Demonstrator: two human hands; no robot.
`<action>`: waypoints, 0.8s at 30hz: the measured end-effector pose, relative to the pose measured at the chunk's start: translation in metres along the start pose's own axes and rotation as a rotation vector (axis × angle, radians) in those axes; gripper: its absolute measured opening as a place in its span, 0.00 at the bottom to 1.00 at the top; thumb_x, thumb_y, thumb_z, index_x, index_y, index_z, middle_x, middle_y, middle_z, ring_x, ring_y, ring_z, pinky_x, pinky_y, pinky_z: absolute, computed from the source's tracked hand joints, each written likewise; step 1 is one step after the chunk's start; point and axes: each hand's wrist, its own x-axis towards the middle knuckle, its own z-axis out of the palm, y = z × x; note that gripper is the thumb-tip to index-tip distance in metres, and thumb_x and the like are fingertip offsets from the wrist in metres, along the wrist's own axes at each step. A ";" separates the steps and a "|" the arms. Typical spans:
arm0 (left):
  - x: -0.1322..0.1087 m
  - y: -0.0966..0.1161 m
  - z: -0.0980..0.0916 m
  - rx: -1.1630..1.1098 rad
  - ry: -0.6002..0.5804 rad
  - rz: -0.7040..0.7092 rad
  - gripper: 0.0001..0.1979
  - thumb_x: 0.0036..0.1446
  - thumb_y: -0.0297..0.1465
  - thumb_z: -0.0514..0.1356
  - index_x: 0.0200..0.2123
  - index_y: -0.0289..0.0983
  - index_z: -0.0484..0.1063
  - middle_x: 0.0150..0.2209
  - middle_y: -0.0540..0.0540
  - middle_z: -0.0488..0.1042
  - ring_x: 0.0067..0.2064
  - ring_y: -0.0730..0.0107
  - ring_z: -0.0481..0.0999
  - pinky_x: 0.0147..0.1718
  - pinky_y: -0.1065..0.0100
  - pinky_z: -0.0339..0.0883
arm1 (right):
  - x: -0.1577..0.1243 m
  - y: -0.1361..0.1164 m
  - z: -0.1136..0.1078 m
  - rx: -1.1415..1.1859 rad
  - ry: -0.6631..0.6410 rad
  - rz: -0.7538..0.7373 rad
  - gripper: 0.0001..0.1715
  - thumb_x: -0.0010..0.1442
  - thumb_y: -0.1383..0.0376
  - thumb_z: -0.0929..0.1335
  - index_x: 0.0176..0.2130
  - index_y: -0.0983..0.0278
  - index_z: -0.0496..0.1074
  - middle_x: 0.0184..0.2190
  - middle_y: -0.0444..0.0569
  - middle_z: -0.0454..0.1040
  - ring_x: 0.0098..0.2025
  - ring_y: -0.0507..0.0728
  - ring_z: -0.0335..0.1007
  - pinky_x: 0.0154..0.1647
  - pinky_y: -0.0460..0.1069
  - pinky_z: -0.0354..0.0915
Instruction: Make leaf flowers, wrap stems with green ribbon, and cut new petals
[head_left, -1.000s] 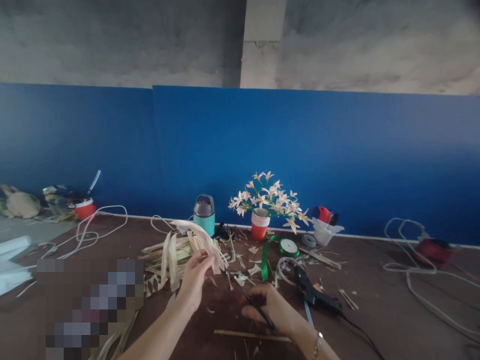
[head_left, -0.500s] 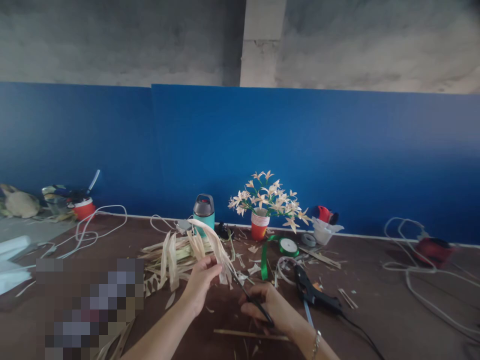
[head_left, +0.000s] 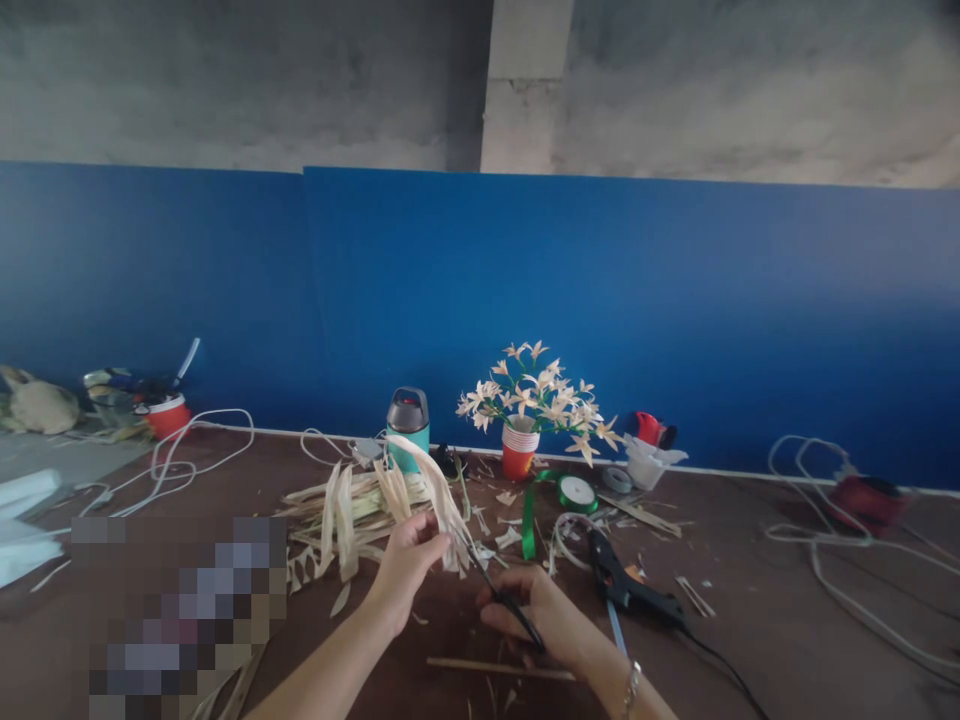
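Between the thumb and fingers of my left hand [head_left: 411,568] is a pale, dried husk strip [head_left: 429,470], its long end arching up and to the left. My right hand [head_left: 529,612] is closed round the dark handles of a pair of scissors [head_left: 489,580]. Their blades point up and left, at the lower end of the strip; whether they cut into it I cannot tell. Behind my left hand lies a heap of dried husk strips [head_left: 341,510]. Small husk scraps [head_left: 508,538] are scattered beyond the scissors.
A black glue gun [head_left: 630,590] lies right of my right hand, near a green ribbon spool [head_left: 577,493]. Pale flowers [head_left: 551,395] stand in stacked paper cups [head_left: 519,455] beside a teal flask [head_left: 409,440]. White cables [head_left: 817,540] loop at right. A thin stick [head_left: 499,669] lies in front.
My left hand and the husk strip have shifted slightly right, nearer the scissors. My right hand has barely moved.
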 end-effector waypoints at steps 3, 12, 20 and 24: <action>-0.001 0.001 0.002 -0.046 -0.010 -0.024 0.07 0.41 0.29 0.63 0.28 0.34 0.73 0.21 0.53 0.70 0.22 0.75 0.65 0.23 0.73 0.58 | 0.001 0.001 0.000 0.011 -0.009 0.004 0.28 0.42 0.48 0.73 0.33 0.68 0.72 0.13 0.36 0.61 0.15 0.46 0.57 0.12 0.40 0.56; 0.001 0.000 -0.001 -0.201 0.204 -0.041 0.11 0.38 0.31 0.67 0.28 0.34 0.72 0.25 0.49 0.75 0.28 0.70 0.72 0.27 0.71 0.66 | -0.003 -0.006 0.003 0.014 -0.047 0.005 0.30 0.39 0.47 0.74 0.33 0.68 0.71 0.16 0.37 0.62 0.16 0.47 0.59 0.15 0.41 0.57; -0.006 -0.003 0.007 -0.206 0.039 -0.149 0.07 0.39 0.31 0.66 0.24 0.33 0.75 0.24 0.47 0.77 0.26 0.68 0.74 0.28 0.70 0.67 | -0.001 -0.007 0.006 -0.017 0.050 -0.068 0.28 0.40 0.49 0.74 0.33 0.68 0.73 0.18 0.39 0.64 0.19 0.46 0.57 0.17 0.42 0.55; -0.012 -0.008 0.015 -0.216 -0.035 -0.166 0.07 0.41 0.31 0.65 0.26 0.33 0.76 0.24 0.45 0.78 0.27 0.65 0.75 0.30 0.67 0.68 | 0.001 -0.004 0.008 0.050 0.077 -0.118 0.26 0.39 0.51 0.76 0.32 0.68 0.74 0.23 0.43 0.68 0.22 0.48 0.60 0.21 0.42 0.58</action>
